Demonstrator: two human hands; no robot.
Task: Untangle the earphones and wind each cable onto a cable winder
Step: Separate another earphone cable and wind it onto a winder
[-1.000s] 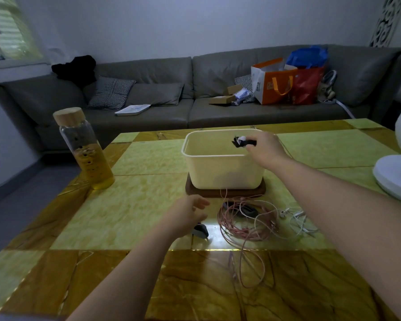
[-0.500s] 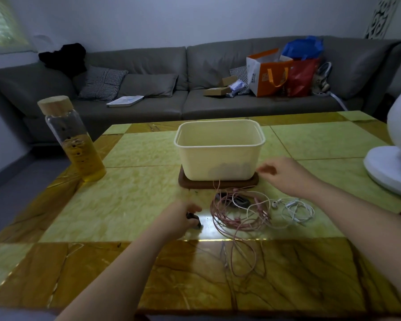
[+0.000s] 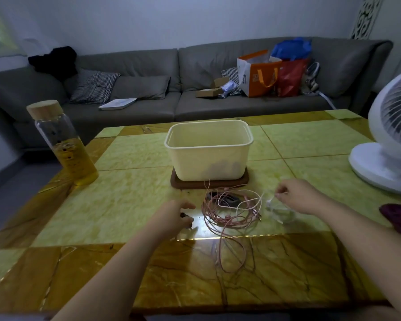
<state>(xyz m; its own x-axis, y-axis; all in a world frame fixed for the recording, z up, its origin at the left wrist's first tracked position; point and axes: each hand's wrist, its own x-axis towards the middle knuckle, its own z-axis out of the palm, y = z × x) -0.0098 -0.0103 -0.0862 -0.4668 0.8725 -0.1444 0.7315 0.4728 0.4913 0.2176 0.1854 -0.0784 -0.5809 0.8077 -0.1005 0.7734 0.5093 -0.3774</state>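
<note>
Earphones (image 3: 229,220) between left hand (image 3: 171,216), right hand (image 3: 298,196)

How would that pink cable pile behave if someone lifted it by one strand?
Probably floppy: the pink cable lies in thin, loose loops on the table. It would likely drag the white cable along, since their strands seem to cross. It may also snag the dark winder lying under its loops.

Bare bench (image 3: 125,205) is lying open between the bottle (image 3: 65,147) and the left hand (image 3: 171,216) gripping a dark winder (image 3: 185,215). The cream tub (image 3: 208,156) is blocking the far middle, the fan (image 3: 384,144) is crowding the right side, and the pink cable tangle (image 3: 227,214) is sprawling between that hand and the right hand (image 3: 299,197) pinching the white earphones (image 3: 279,210).
</note>
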